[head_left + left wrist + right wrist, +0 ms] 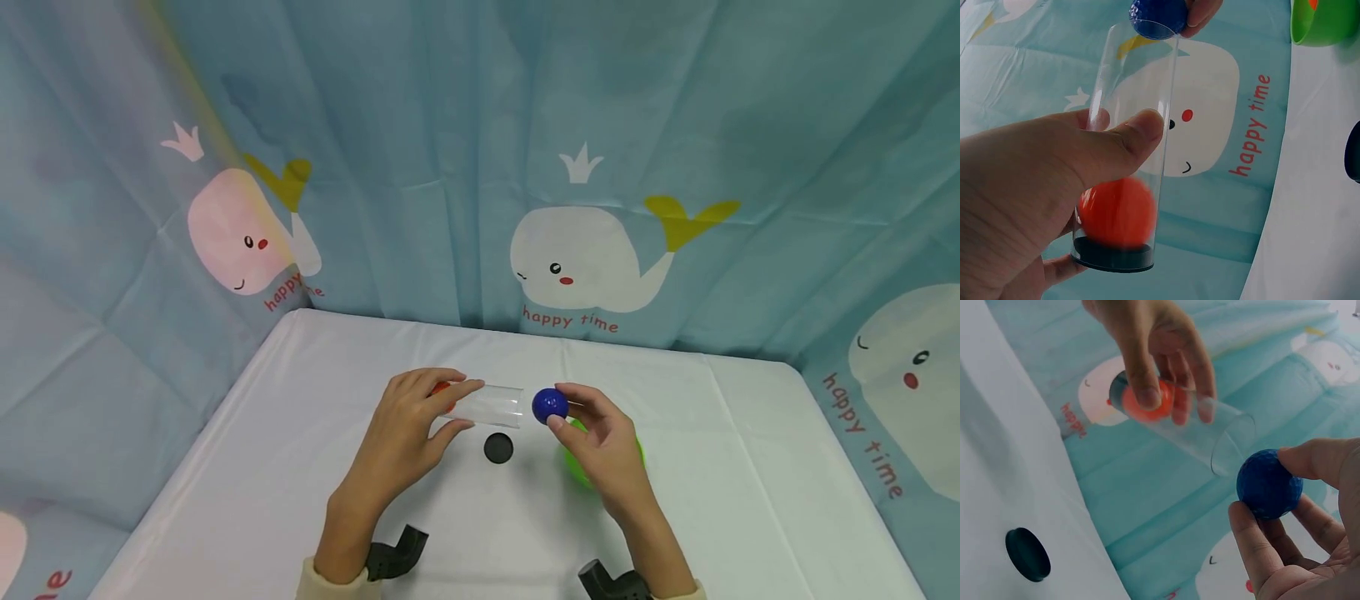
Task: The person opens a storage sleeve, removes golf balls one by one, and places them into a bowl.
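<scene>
My left hand (408, 421) grips a clear tube (491, 405), its uncapped rim turned toward my right hand. Inside, against the black cap (1113, 255) that closes the other end, sits an orange ball (1117, 212). Between thumb and fingers my right hand (603, 442) pinches a blue dimpled ball (1269, 484), like a golf ball, just off the tube's rim. Whether ball and rim touch I cannot tell. On the table below lies a loose black cap (498, 448).
A green bowl (1316, 28) stands on the white tablecloth (720, 517), partly hidden under my right hand in the head view; something orange shows in it. Behind the table hangs a blue curtain (420, 250) with whale prints. Black mounts are strapped on both wrists.
</scene>
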A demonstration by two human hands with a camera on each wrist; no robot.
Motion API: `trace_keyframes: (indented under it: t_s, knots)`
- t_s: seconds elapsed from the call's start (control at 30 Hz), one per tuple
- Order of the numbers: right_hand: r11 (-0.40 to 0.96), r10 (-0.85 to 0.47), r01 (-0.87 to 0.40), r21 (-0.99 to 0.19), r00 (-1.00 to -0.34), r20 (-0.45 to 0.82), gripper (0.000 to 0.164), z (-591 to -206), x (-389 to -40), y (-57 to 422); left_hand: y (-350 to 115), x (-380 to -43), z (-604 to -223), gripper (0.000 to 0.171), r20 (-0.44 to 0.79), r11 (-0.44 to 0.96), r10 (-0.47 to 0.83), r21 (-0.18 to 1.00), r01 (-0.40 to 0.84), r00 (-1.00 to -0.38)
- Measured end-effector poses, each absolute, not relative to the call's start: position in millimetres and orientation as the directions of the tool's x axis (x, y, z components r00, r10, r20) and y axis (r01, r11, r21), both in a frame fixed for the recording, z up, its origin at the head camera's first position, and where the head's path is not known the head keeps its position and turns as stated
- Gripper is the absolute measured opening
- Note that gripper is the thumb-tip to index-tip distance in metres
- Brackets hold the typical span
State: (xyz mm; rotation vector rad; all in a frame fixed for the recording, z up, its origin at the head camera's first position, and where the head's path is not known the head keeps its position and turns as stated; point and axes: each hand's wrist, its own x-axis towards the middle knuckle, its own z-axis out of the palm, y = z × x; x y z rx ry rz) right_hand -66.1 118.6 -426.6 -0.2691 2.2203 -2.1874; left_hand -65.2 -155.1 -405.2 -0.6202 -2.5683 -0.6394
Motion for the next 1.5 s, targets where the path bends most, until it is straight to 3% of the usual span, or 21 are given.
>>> trace_keyframes:
  t_s: [0.67,1.1,1.5]
  knots:
    - [0.069,-0.095,-0.145,-0.987,-0.986,0.138,0.043,-423.4,-71.7,149.6,-156.6,-66.7,-407.0,0.058,0.506,0.771,0.32,0.352,0.531,-0.801]
    - [0.108,-0.163,-0.186,-0.977,-0.972,0.167,0.041,-425.7,-72.5,166.6,-156.6,-67.5,-407.3,0.059,0.5,0.763,0.322,0.366,0.534,-0.804]
    - [0.25,-0.165,-0.218,-0.943,-0.97,0.18,0.039,-430.3,-76.2,176.6,-155.1,-68.9,-408.6,0.059,0.485,0.766,0.324,0.37,0.526,-0.812]
